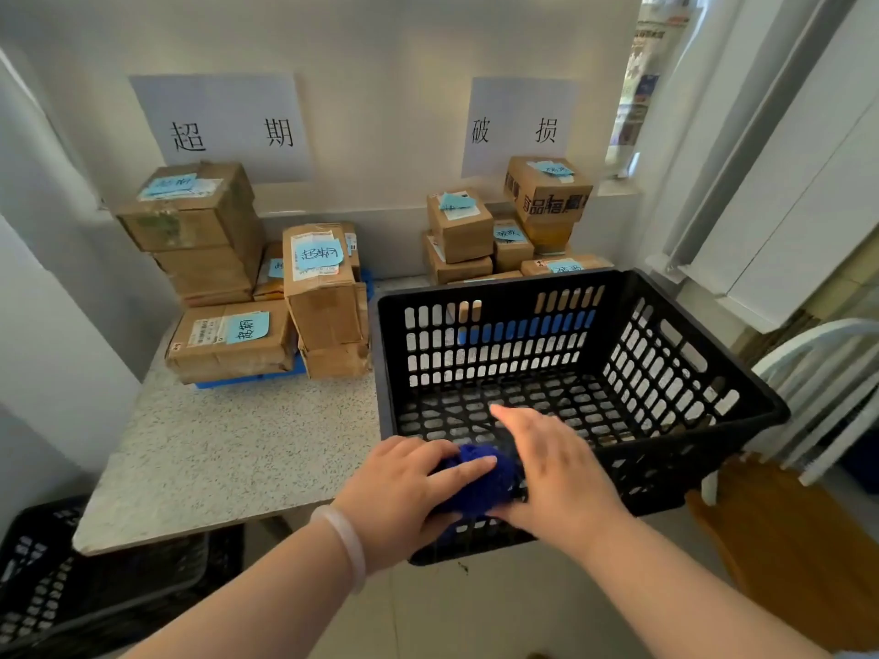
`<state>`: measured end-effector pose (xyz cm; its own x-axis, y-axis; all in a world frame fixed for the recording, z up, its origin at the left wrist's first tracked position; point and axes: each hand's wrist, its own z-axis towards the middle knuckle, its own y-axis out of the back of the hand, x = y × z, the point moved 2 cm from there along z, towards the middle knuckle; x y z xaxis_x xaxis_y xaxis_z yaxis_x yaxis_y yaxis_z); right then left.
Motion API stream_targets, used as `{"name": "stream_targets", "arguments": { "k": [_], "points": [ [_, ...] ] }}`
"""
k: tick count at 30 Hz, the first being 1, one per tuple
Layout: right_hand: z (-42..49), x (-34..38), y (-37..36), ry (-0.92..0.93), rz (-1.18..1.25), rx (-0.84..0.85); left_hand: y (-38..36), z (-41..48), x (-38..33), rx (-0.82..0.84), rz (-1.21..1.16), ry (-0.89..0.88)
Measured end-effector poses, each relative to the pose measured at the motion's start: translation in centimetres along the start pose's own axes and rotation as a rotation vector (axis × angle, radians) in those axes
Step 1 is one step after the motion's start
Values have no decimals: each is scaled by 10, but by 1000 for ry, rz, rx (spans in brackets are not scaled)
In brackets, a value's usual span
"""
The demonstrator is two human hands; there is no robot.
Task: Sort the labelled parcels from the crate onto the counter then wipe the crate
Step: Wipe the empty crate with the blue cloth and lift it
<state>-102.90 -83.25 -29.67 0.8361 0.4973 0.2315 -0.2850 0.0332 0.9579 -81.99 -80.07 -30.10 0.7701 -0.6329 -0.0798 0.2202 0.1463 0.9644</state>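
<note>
A black slotted plastic crate [666, 335] stands on the counter's right end, its near side jutting past the counter edge, and holds no parcels. A dark blue cloth [480, 482] lies bunched on its near rim. My left hand [404, 487] holds the cloth from the left, fingers laid over it. My right hand [556, 468] presses on it from the right with straight fingers reaching into the crate. Cardboard parcels with blue sticky labels stand in two groups on the counter [214, 459]: a left stack [266, 278] and a right stack [509, 230].
Two paper signs hang on the wall, one [223, 126] above the left stack and one [518, 126] above the right. Another black crate [71, 587] sits on the floor at lower left. A white chair [818, 387] with a wooden seat stands right of the crate.
</note>
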Motion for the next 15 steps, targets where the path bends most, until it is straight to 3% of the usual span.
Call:
{"name": "stream_targets", "arguments": {
  "k": [3, 6, 10, 13, 15],
  "points": [
    [4, -24, 10, -88, -167, 54, 8, 0, -2, -9, -96, 37],
    [5, -26, 9, -62, -215, 21, 17, -4, -1, -146, -227, 121],
    [4, -25, 6, -71, -209, -1, 31, -7, 24, -330, -176, 251],
    [1, -25, 4, -65, -207, -9, 36, -3, 52, -236, -25, 366],
    [-1, -24, 3, -70, -192, 14, 38, 1, 55, -143, 8, 322]
  ]
}}
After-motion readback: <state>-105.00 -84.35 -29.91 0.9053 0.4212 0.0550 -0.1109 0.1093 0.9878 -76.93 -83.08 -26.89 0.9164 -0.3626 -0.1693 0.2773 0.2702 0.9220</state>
